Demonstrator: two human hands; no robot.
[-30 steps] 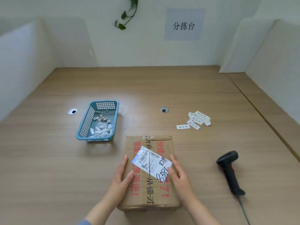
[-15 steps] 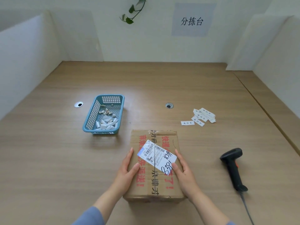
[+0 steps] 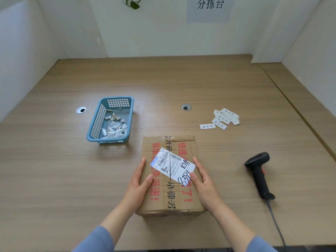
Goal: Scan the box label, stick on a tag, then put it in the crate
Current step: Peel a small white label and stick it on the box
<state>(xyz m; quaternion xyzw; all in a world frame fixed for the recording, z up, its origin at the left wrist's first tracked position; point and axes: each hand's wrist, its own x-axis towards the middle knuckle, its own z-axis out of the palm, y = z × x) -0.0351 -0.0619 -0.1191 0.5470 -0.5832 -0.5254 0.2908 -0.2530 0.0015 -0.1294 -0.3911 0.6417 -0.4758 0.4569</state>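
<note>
A taped cardboard box [image 3: 182, 145] with red print lies flat on the wooden table, close to me. A white shipping label [image 3: 172, 165] with barcodes and handwritten numbers sits askew on its top. My left hand [image 3: 138, 186] lies against the box's left side, fingers straight and thumb on the top face. My right hand [image 3: 205, 188] mirrors it on the right side, thumb at the label's corner. A black handheld scanner [image 3: 258, 173] lies to the right of the box. A small heap of white printed tags [image 3: 224, 118] lies beyond it, at the back right.
A blue plastic basket [image 3: 99, 122] with paper scraps stands left of the box's far end. Two round cable holes [image 3: 81, 110] [image 3: 186, 107] are set in the table. The scanner's cord [image 3: 274, 220] trails to the near edge. White partitions wall in the table.
The view has tilted and shifted a little. Both hands stay on the sides of the box, which has not visibly moved.
</note>
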